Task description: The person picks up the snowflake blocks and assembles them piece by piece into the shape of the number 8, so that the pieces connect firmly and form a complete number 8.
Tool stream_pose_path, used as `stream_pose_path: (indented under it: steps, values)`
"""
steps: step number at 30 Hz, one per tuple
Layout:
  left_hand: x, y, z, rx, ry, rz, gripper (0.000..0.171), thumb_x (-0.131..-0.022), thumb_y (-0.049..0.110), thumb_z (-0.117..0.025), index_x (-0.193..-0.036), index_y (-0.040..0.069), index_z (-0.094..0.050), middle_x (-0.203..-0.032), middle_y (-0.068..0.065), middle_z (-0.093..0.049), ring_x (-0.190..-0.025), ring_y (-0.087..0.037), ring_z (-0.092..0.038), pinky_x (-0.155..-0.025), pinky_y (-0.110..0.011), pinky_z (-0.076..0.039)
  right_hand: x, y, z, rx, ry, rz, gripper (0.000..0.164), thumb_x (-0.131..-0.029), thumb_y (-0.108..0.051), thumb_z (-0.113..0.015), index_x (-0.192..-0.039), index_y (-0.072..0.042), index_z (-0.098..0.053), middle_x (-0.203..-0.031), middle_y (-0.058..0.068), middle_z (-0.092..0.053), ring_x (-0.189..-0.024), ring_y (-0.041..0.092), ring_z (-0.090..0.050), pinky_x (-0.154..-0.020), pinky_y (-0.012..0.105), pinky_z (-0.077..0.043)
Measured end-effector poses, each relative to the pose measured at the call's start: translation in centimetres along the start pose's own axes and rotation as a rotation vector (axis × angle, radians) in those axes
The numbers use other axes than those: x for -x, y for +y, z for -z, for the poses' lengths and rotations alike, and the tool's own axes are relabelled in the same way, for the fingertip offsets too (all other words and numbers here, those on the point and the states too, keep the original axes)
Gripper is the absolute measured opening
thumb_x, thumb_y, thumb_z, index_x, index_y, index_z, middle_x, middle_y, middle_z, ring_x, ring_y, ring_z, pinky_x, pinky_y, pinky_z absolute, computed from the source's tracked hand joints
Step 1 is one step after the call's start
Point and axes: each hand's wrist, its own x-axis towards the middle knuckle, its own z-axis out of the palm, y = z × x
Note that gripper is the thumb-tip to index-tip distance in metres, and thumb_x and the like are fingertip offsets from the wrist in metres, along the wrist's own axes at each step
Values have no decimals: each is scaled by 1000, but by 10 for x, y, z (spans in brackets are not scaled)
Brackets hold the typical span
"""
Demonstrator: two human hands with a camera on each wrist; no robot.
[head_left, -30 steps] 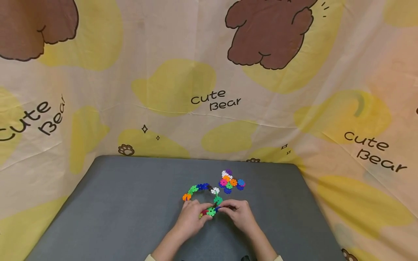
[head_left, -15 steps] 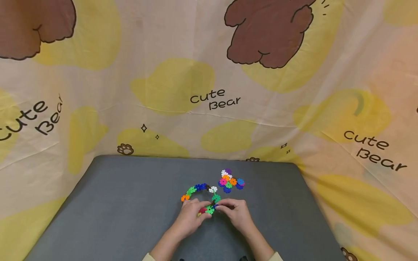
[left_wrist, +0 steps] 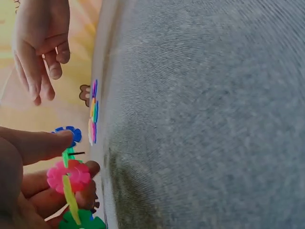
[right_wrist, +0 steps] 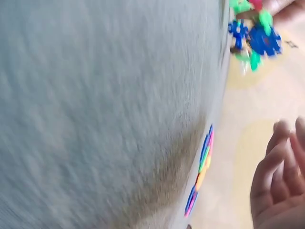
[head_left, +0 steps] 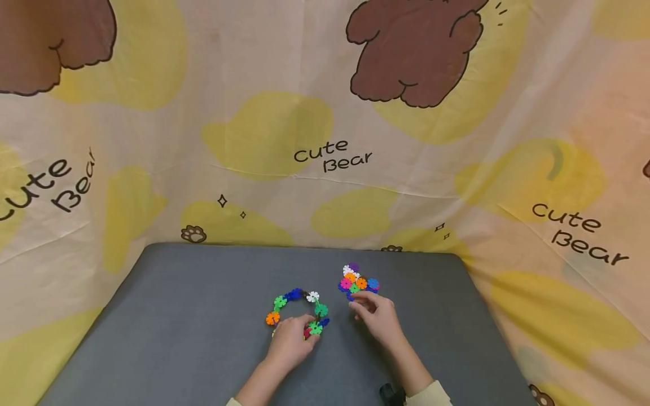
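My left hand [head_left: 291,343] pinches a chain of interlocking plastic snowflake discs [head_left: 280,302] between thumb and fingers. The chain curves round in a loop of orange, green, blue, white and red discs; my hand hides its near left part. In the left wrist view, a pink disc [left_wrist: 71,176] and a blue disc [left_wrist: 72,136] show by the fingers. My right hand [head_left: 380,321] is off the chain, its fingers loosely bent with nothing seen between them. Those fingertips are close to the near edge of a flat cluster of discs [head_left: 350,277].
The grey table [head_left: 203,316] lies under both hands. Behind and beside it hangs a printed bear cloth [head_left: 269,135]. A dark object [head_left: 391,393] is by the right wrist at the bottom of the head view.
My right hand has let go of the blue disc on the chain and moved right and away, towards the flat cluster. My left hand has shifted left with the chain.
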Motion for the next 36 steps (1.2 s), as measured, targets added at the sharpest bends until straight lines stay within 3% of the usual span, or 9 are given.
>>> stream_pose_path:
  steps: [2, 5, 9, 13, 15, 19, 24, 31, 36]
  values:
    - [0, -1, -1, -17, -1, 10, 33, -81, 21, -80, -111, 7, -74, -101, -8, -75, -97, -35, -67, -91, -55, -48, -8, 5, 4, 44, 71, -16, 24, -90, -18, -77, -111, -5, -75, -91, 3, -76, -70, 19, -69, -64, 23, -56]
    - [0, -1, -3, -5, -17, 40, 39, -80, 18, -78, -116, 5, -69, -89, -5, -71, -90, -29, -64, -93, -56, -45, -20, 12, 11, 132, 150, -42, 25, -89, -17, -78, -111, -4, -75, -95, 6, -76, -78, 18, -68, -68, 25, -57]
    - [0, 0, -3, 23, -19, 83, 51, -82, 23, -77, -126, 8, -57, -82, 2, -61, -82, -22, -58, -91, -54, -40, -35, 22, 21, 223, 195, -104, 31, -89, -19, -79, -116, -5, -73, -104, 12, -74, -85, 22, -65, -71, 32, -58]
    - [-2, 1, -3, 16, -6, 121, 53, -85, 39, -79, -124, 13, -54, -87, 1, -64, -83, -22, -62, -89, -52, -38, -45, 37, 30, 276, 177, -180, 37, -90, -18, -78, -123, -4, -69, -114, 18, -69, -94, 27, -65, -79, 42, -57]
    - [-2, 1, -3, -7, 18, 107, 51, -84, 41, -81, -119, 15, -56, -89, 0, -68, -83, -23, -65, -88, -51, -40, -47, 45, 32, 298, 154, -218, 40, -90, -18, -77, -126, -3, -67, -119, 19, -66, -97, 28, -62, -85, 45, -55]
    - [0, 1, -3, -13, 72, 46, 39, -81, 29, -84, -110, 16, -61, -90, 1, -70, -81, -22, -65, -81, -46, -48, -50, 54, 32, 338, 112, -252, 45, -92, -19, -75, -131, -1, -63, -124, 21, -63, -101, 31, -59, -93, 50, -50]
    - [0, 1, -3, 82, 113, 33, 28, -81, 18, -83, -103, 18, -65, -93, 3, -68, -79, -15, -62, -69, -34, -49, -56, 56, 28, 407, 87, -215, 47, -95, -23, -72, -137, -4, -61, -113, 20, -61, -107, 36, -56, -99, 56, -46]
    - [0, 4, -1, 148, 138, -21, 16, -81, 10, -81, -91, 20, -71, -101, 4, -63, -91, -16, -63, -79, -35, -53, -58, 55, 21, 445, 140, -228, 35, -91, -25, -76, -123, -9, -72, -104, 14, -63, -96, 31, -59, -90, 50, -50]
    - [-1, 6, 0, 176, 150, -7, 12, -84, 11, -80, -93, 18, -78, -102, 3, -60, -82, -14, -56, -69, -26, -48, -54, 54, 20, 337, 227, -259, 26, -87, -22, -82, -105, -6, -71, -98, 13, -66, -89, 29, -59, -82, 45, -51]
